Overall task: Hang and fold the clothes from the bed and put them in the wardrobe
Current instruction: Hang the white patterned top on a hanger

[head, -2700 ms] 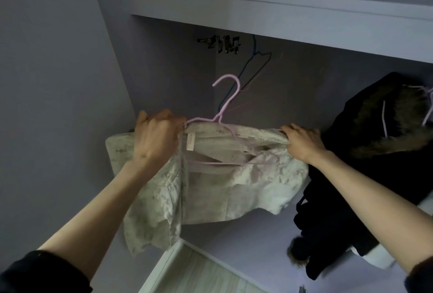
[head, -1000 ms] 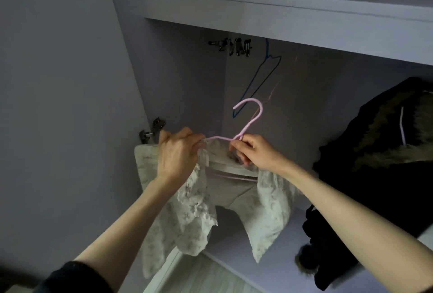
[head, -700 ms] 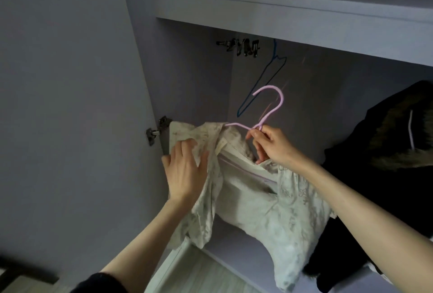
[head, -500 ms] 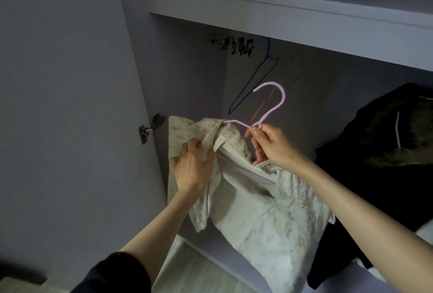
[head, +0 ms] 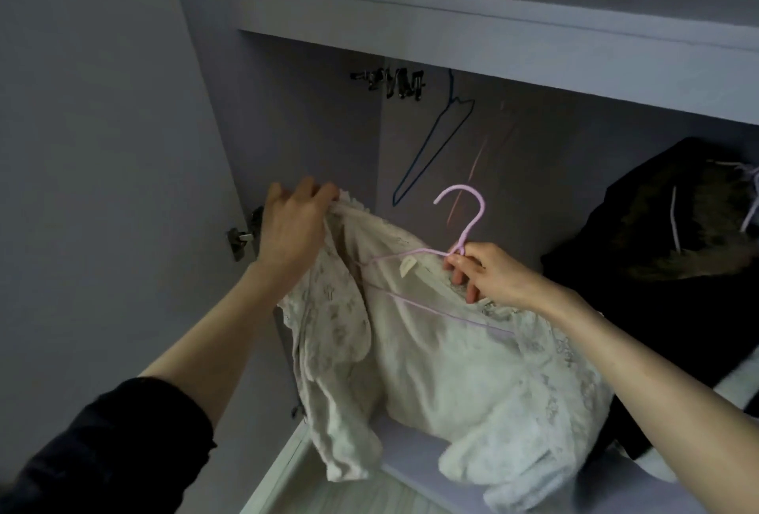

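Observation:
A cream lace garment (head: 443, 357) hangs on a pink wire hanger (head: 466, 222) in front of the open wardrobe. My right hand (head: 488, 273) pinches the hanger at the base of its hook, together with the collar. My left hand (head: 293, 226) grips the garment's left shoulder edge and holds it up and out to the left. The hanger's hook is free, below the rail, which is hidden behind the shelf front. A small label shows at the neckline.
An empty blue wire hanger (head: 435, 143) hangs inside the wardrobe, with metal clips (head: 390, 82) beside it. A dark fur-trimmed coat (head: 673, 267) hangs at right. The wardrobe shelf front (head: 493, 33) runs across above. A door hinge (head: 242, 238) sits at left.
My left hand has moved up and left, pulling the garment's left shoulder out along the hanger. My right hand keeps its hold at the hanger's neck, slightly lower in view.

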Tool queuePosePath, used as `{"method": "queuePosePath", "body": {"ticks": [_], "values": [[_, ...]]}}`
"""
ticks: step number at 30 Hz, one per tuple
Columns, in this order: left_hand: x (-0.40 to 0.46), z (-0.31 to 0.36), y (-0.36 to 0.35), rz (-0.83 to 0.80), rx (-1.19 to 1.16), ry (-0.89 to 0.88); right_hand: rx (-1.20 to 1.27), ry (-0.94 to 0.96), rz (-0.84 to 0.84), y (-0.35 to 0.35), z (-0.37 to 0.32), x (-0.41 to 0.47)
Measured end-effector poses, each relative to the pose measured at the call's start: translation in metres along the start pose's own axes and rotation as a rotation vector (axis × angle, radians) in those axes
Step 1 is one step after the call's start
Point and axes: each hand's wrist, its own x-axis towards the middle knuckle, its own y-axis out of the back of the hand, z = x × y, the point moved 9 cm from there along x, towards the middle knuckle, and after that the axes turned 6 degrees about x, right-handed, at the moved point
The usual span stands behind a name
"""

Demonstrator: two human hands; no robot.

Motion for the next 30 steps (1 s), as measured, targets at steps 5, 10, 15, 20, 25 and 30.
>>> {"method": "queuePosePath", "body": {"ticks": [5,10,15,20,25,30], "values": [[-0.015,0.003,0.006,0.023,-0.069,-0.045,-0.029,0.035,0.058,0.010,-0.003,0.003],[-0.031,0.030,-0.023,-0.228,-0.173,-0.283,0.168,0.023,0.159,0.017,-0.008,0.003],[-0.021,0.034,-0.012,-0.082,-0.199,-0.305,0.285,0.077,0.020,0.008,-0.026,-0.002],[-0.013,0.050,0.003,-0.003,-0.328,-0.268,0.207,0.164,0.029,0.015,-0.041,-0.009],[-0.011,0.041,0.016,0.136,-0.381,-0.180,0.032,0.068,0.016,0.038,-0.005,-0.011],[-0.012,0.013,0.014,0.159,-0.376,-0.042,-0.247,-0.005,0.194,0.058,0.039,-0.023]]}}
